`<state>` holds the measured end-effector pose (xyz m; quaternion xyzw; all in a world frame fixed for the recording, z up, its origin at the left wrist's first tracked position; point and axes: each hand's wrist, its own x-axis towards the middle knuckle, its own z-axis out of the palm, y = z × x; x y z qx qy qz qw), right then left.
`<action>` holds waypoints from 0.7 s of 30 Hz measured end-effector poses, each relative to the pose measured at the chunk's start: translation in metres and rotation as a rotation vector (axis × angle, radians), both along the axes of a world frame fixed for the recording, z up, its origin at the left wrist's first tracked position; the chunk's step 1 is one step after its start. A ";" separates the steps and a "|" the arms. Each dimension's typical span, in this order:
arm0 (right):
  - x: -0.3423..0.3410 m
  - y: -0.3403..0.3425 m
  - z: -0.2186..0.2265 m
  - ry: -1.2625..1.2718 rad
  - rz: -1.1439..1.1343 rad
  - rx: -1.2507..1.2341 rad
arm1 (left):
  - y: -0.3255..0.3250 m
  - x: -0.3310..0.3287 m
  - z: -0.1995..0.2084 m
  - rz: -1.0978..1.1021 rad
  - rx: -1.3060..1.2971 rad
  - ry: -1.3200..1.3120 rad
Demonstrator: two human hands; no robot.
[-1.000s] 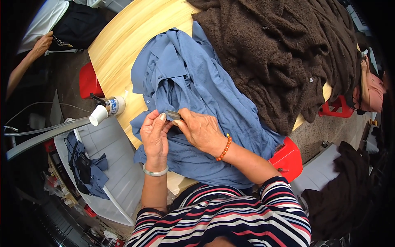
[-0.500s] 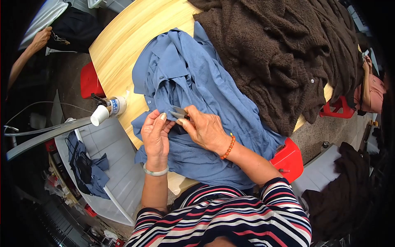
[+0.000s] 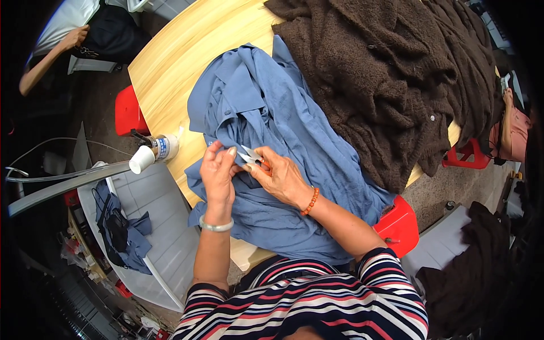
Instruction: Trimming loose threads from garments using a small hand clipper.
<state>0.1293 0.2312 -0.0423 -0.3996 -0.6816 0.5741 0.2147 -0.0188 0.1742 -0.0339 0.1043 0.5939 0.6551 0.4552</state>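
While your right hand (image 3: 277,178) hovers over the blue shirt (image 3: 289,119), its grip is clamped on a small pair of snips (image 3: 249,154), with the pale blades pointing toward your left hand (image 3: 218,180). That left hand is raised over the same shirt, just beside the blade tips, thumb turned up and fingers curled; its fingertips partly hide one another, so you probably have a bit of blue cloth there, but whether the left grip is closed on it cannot be told. An orange beaded bracelet (image 3: 310,202) circles your right wrist, and a pale bangle (image 3: 216,225) your left. Crumpled, with its collar away from you, the shirt lies on the wood-grained surface (image 3: 164,68). To the right of the shirt and beyond it, a dark brown garment (image 3: 374,73) is heaped in thick folds. Left of the shirt, at the surface's edge, sit a tape roll (image 3: 166,147) and a white cup-like piece (image 3: 141,159); lower on that side, a grey bin (image 3: 167,221) holds blue scraps (image 3: 136,243).
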 end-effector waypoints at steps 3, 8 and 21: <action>-0.003 -0.005 -0.003 -0.059 0.061 -0.028 | 0.020 -0.017 -0.020 -0.053 -0.106 0.215; 0.002 -0.012 -0.005 -0.151 0.078 0.063 | 0.042 -0.030 -0.021 -0.126 -0.247 0.434; 0.006 -0.016 -0.004 -0.144 0.168 0.171 | 0.029 -0.051 -0.006 -0.139 -0.101 -0.115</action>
